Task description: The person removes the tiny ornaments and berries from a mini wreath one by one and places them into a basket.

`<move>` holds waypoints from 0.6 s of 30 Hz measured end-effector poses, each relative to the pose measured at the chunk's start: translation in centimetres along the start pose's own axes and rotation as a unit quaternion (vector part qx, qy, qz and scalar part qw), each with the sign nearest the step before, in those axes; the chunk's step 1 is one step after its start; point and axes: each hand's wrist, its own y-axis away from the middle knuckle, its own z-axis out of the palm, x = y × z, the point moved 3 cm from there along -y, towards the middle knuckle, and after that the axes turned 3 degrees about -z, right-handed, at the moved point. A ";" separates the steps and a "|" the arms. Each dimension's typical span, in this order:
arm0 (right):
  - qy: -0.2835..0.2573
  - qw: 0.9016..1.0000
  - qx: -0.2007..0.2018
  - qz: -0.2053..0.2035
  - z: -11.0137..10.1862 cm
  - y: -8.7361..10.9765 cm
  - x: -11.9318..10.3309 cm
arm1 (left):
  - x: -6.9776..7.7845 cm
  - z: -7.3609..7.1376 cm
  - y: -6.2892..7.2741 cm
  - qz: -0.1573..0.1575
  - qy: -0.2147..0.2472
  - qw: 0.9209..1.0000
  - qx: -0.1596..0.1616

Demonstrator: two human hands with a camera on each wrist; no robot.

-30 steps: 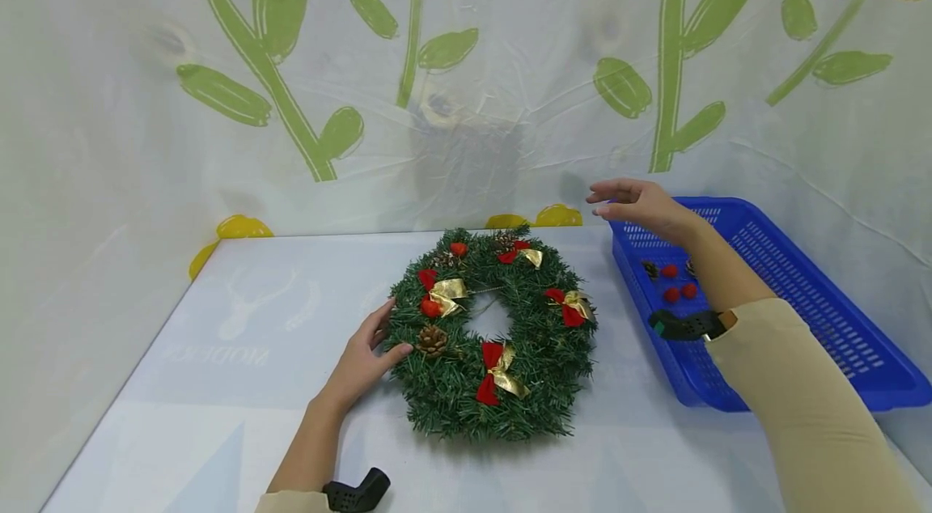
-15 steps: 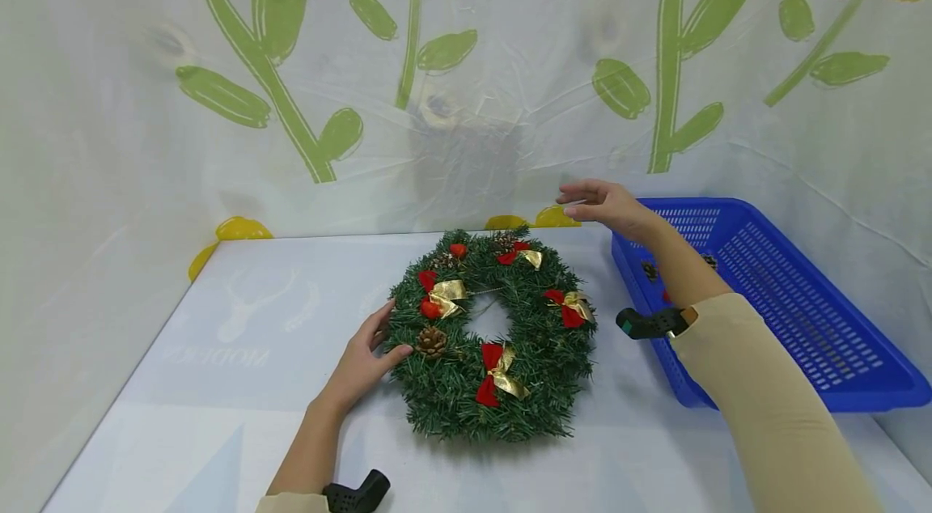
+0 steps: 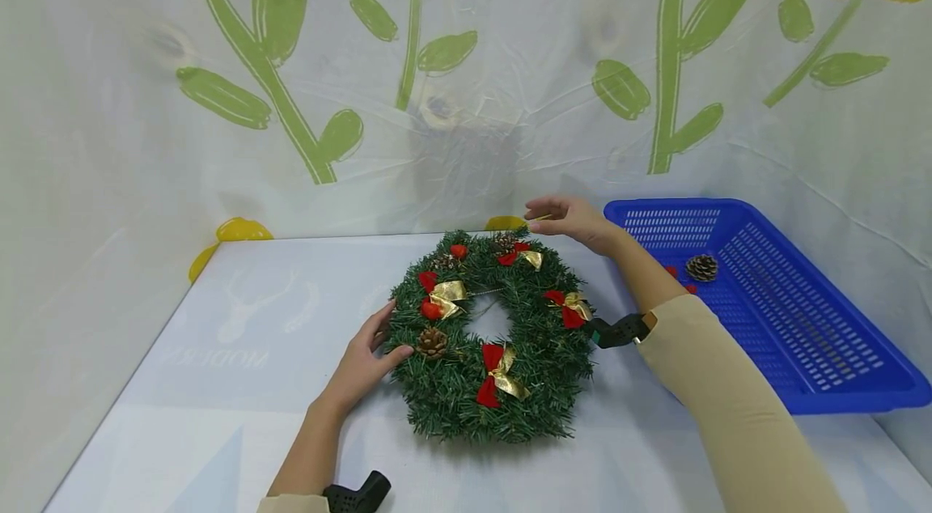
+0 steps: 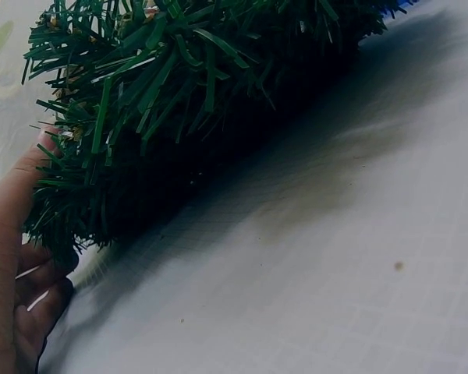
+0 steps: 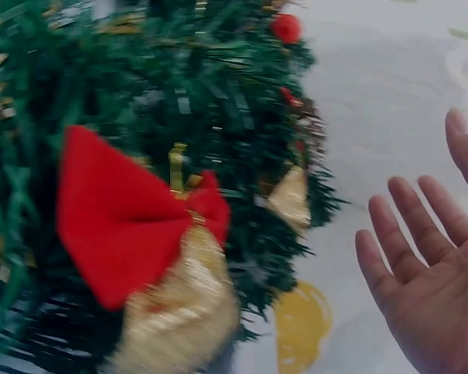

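Wreath point(image 3: 535, 343) edge in left fingers point(image 3: 374, 323); right fingers point(image 5: 416, 218) near, apart.

So the wreath point(image 3: 539, 375) looks all bristly and plasticky, with matt red cloth and shiny crinkled gold on its front bow point(image 3: 497, 374), a rough woody pinecone point(image 3: 432, 343) on its left, a smooth blue plastic basket point(image 3: 757, 311) to its right, and a creased, slightly glossy sheet point(image 3: 539, 52) behind it.

The right sleeve point(image 3: 735, 392) is plain beige, lightly creased. At its cuff sits a black, angular wrist camera point(image 3: 615, 332) with an orange-brown piece point(image 3: 650, 320). Well left of the right sleeve, a matching beige left sleeve point(image 3: 294, 504) adjoins another black, bent wrist camera point(image 3: 355, 494), dotted with holes.
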 end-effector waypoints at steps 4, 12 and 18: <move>0.017 1.000 -0.012 0.012 1.3 -0.4 0.3 | 0.0 0.1 -0.1 0.000 0.001 1.000 -0.001; 0.049 0.999 -0.008 0.021 3.0 -1.5 0.8 | 0.2 0.0 0.0 0.000 0.001 1.000 0.002; 0.065 0.998 -0.017 -0.013 3.6 -1.6 1.5 | 0.0 0.1 0.0 -0.004 0.002 1.000 -0.001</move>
